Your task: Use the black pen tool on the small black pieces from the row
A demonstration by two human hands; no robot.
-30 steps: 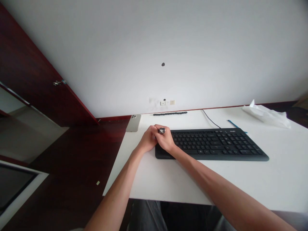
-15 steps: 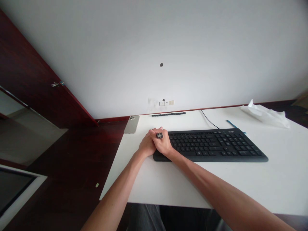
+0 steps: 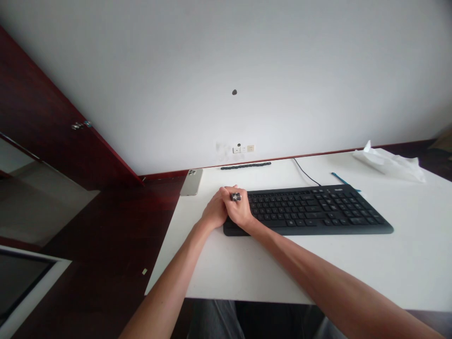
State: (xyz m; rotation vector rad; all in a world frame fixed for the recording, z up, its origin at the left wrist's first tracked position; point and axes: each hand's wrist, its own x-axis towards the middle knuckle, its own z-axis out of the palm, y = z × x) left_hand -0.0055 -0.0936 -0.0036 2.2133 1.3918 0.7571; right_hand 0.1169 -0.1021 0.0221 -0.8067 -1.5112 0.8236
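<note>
Both my hands meet at the left end of a black keyboard (image 3: 318,209) on a white table (image 3: 247,268). My right hand (image 3: 242,213) rests on the keyboard's left corner, fingers curled round a small grey metallic object (image 3: 236,197) that sticks out at the top. My left hand (image 3: 213,212) is closed and pressed against the right one from the left. What its fingers hold, if anything, is hidden.
A phone (image 3: 191,181) lies face down at the table's far left corner. A row of small black pieces (image 3: 246,165) lies along the back edge. A black cable (image 3: 305,173), a blue pen (image 3: 340,179) and crumpled white tissue (image 3: 390,161) lie behind and right of the keyboard.
The hands stay clasped at the keyboard's left end, with only slight shifts of the fingers. The view has drifted a little.
</note>
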